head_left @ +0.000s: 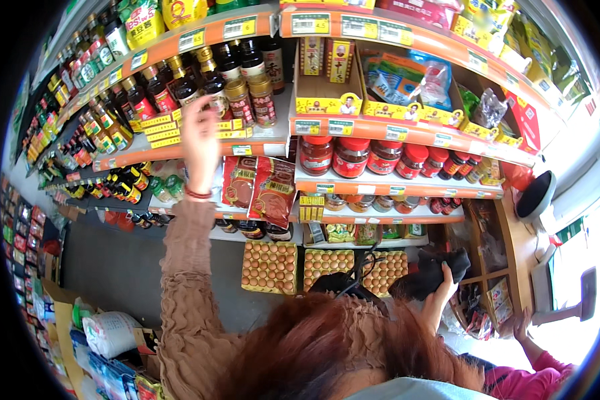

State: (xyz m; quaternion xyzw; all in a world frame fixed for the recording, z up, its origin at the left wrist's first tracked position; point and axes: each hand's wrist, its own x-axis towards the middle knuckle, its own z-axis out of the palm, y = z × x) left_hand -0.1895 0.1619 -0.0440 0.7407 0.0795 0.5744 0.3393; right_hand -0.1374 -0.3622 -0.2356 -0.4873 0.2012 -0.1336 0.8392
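My left hand [200, 143] is raised in front of the left shelf, its fingers smeared by motion. Beside it are low stacks of small yellow boxes [161, 131], dark sauce bottles [159, 90] and gold-lidded jars [263, 101]. Whether it touches or holds any of these cannot be made out. Below the wrist hang red flat packets [273, 192]. At the lower right, my right hand [440, 293] is closed around a bundle of black cloth [425, 275], its thumb on the near side.
Red-lidded jars [351, 157] line the right shelf, under open cartons [330, 90] of packets. Trays of eggs [269, 267] sit low beneath the shelves. A wooden cabinet [503, 247] and another person's pink sleeve [533, 381] are at right. A white sack [112, 335] stands lower left.
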